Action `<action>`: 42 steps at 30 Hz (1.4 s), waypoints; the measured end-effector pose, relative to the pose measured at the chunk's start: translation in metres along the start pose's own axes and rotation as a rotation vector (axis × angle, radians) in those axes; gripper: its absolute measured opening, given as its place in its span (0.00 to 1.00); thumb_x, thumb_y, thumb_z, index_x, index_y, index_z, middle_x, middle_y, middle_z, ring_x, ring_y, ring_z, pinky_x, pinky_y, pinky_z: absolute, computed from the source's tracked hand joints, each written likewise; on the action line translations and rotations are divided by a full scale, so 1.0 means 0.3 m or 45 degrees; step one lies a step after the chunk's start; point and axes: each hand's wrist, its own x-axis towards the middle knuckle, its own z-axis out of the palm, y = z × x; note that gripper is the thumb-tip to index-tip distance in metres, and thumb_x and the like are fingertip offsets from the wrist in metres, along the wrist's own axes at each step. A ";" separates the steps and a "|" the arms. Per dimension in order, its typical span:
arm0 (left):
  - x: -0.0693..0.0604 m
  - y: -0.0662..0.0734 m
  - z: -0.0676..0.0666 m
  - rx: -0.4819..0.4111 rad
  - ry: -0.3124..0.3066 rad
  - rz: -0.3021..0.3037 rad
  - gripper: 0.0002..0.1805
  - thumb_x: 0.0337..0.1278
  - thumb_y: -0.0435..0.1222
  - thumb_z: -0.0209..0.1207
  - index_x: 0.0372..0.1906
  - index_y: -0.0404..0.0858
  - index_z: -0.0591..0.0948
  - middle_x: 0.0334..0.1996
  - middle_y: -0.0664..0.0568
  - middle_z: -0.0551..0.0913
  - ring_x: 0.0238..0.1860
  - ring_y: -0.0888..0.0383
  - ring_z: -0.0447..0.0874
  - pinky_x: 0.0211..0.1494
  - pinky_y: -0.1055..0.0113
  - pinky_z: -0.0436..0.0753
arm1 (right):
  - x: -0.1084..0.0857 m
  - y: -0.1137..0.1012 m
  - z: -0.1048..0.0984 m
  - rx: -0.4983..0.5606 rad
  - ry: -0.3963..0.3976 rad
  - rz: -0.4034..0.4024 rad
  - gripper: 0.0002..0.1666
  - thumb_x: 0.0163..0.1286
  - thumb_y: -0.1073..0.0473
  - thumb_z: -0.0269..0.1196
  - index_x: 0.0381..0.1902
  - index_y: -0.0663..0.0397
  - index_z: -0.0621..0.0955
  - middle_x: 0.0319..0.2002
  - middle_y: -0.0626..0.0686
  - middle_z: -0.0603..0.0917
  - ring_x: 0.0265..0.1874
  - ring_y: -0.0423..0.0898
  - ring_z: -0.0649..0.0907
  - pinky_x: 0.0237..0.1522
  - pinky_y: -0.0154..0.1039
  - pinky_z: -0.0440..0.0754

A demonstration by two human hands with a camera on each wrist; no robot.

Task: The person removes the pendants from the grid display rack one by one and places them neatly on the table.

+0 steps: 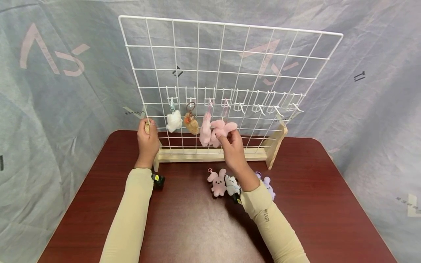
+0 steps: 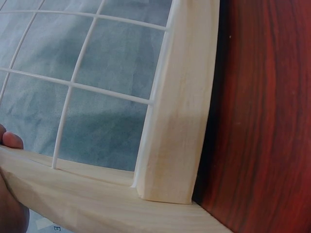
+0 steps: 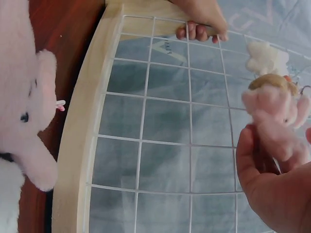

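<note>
My left hand [image 1: 148, 142] grips the wooden upright at the left end of a white wire grid rack [image 1: 210, 47]; its fingers also show at the top of the right wrist view. My right hand [image 1: 235, 150] pinches a pink plush keychain [image 1: 219, 126], whose pink chain hangs from a hook on the grid. Touching it on the left hangs another pink plush [image 1: 205, 130]. Farther left hang a brown plush [image 1: 191, 124] and a white plush [image 1: 174, 121]. In the right wrist view, the fingers of the right hand [image 3: 277, 191] are bent at a pink plush [image 3: 279, 138].
Several bare white hooks [image 1: 258, 109] are on the grid, right of the held plush. On the dark red table [image 1: 184, 219] lie a pink plush [image 1: 218, 185], a white plush [image 1: 232, 185] and a purple plush [image 1: 269, 188], partly behind the right sleeve. Grey cloth surrounds the table.
</note>
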 end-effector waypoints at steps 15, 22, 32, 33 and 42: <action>-0.006 0.066 0.006 -0.033 -0.011 0.005 0.13 0.84 0.33 0.47 0.48 0.21 0.71 0.25 0.61 0.70 0.22 0.69 0.64 0.27 0.76 0.65 | -0.007 -0.063 -0.020 0.134 -0.048 0.019 0.32 0.75 0.68 0.55 0.75 0.65 0.68 0.47 0.46 0.87 0.39 0.36 0.90 0.36 0.30 0.87; 0.006 -0.002 -0.001 -0.015 -0.003 0.021 0.14 0.84 0.35 0.48 0.48 0.24 0.73 0.25 0.61 0.70 0.21 0.66 0.63 0.26 0.74 0.65 | -0.007 -0.090 -0.025 0.163 -0.160 -0.035 0.38 0.71 0.68 0.54 0.79 0.64 0.64 0.44 0.40 0.88 0.40 0.36 0.90 0.38 0.29 0.87; 0.005 -0.012 -0.007 -0.035 -0.030 0.040 0.16 0.85 0.41 0.49 0.47 0.28 0.73 0.24 0.58 0.71 0.21 0.63 0.66 0.25 0.72 0.67 | -0.016 -0.127 -0.025 0.163 -0.239 -0.103 0.40 0.73 0.67 0.54 0.81 0.63 0.61 0.42 0.40 0.88 0.35 0.36 0.90 0.34 0.31 0.88; 0.005 -0.012 -0.007 -0.035 -0.030 0.041 0.16 0.85 0.41 0.49 0.47 0.29 0.73 0.25 0.58 0.71 0.21 0.63 0.66 0.25 0.72 0.68 | -0.017 -0.131 -0.025 0.169 -0.242 -0.110 0.40 0.73 0.67 0.54 0.81 0.63 0.61 0.42 0.40 0.89 0.34 0.37 0.90 0.33 0.31 0.87; 0.002 -0.007 -0.008 -0.040 -0.024 0.041 0.13 0.84 0.40 0.50 0.46 0.33 0.75 0.24 0.59 0.71 0.20 0.64 0.65 0.24 0.72 0.67 | -0.011 -0.157 -0.026 0.195 -0.270 -0.150 0.40 0.74 0.68 0.55 0.82 0.65 0.58 0.41 0.41 0.89 0.37 0.38 0.91 0.33 0.31 0.88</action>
